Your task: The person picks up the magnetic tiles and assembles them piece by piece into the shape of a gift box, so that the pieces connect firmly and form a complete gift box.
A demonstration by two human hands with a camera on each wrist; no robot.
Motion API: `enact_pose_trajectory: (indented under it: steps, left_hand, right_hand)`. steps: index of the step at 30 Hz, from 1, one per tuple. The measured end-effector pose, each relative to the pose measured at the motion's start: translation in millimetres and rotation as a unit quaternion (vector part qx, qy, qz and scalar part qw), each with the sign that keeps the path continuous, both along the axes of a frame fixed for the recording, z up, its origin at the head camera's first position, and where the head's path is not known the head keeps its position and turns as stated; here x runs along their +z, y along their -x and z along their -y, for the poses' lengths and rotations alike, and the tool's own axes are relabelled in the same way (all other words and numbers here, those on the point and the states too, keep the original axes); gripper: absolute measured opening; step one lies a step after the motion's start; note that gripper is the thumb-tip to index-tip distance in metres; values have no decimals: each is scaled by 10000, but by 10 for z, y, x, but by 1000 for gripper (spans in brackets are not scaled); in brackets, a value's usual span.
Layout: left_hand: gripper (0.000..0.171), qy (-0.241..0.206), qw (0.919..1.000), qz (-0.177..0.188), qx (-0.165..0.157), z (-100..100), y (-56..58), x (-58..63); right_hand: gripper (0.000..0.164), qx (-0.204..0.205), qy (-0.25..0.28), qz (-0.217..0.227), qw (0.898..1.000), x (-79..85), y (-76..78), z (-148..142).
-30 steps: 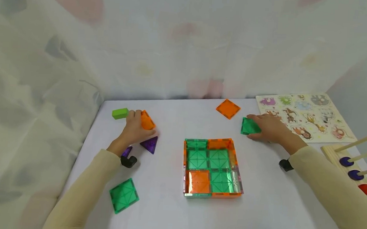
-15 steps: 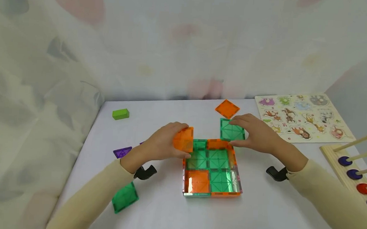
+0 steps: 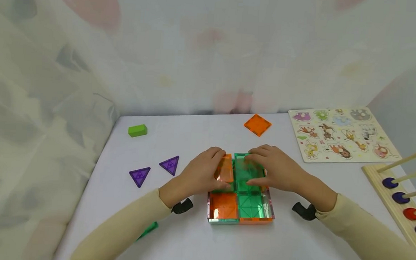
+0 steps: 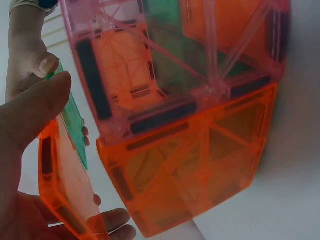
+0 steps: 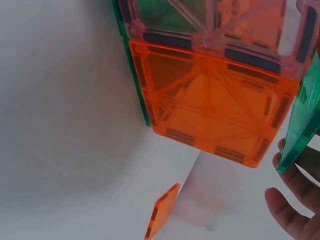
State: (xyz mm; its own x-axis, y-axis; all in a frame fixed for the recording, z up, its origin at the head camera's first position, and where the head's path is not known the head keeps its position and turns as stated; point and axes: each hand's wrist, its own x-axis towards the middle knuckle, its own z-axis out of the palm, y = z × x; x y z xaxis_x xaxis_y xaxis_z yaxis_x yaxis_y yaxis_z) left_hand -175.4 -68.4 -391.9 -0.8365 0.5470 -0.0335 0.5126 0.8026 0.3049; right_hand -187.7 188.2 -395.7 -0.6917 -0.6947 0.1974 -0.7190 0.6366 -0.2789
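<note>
An open-topped square box (image 3: 256, 222) of see-through green, orange and pink magnetic tiles stands mid-table. My left hand (image 3: 200, 172) pinches an orange square magnetic tile (image 3: 226, 172) over the box's far left part; the left wrist view has this orange tile (image 4: 70, 177) between thumb and fingers, just beside the box wall. Over the far right part, my right hand (image 3: 280, 169) holds a green square magnetic tile (image 3: 242, 163) by thumb and fingers. That green tile (image 5: 304, 117) is seen nearly edge-on in the right wrist view. Both tiles lie side by side, close over the rim.
Two purple triangle tiles (image 3: 170, 165) and a light green block (image 3: 137, 130) lie to the left. Another orange tile (image 3: 257, 125) lies behind the box. An animal puzzle board (image 3: 319, 155) and a wooden bead rack (image 3: 387, 202) occupy the right. My left sleeve mostly covers a green tile (image 3: 149, 229).
The left hand has picked up the orange tile from the left and brought it rightward over the box. The right hand has brought the green tile leftward and nearer, over the box.
</note>
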Motion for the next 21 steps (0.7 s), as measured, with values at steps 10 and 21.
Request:
enact_pose_trajectory:
  steps: [10,21]
  left_hand:
    - [90,156,9997,197,46,-56,21,-55]
    - [89,145,9993,352,-57,-66,42,-122]
  right_hand:
    - [64,-25,-34,-17,10000,-86,-15,33]
    - [63,21,3,-53,10000,-124,-34,23]
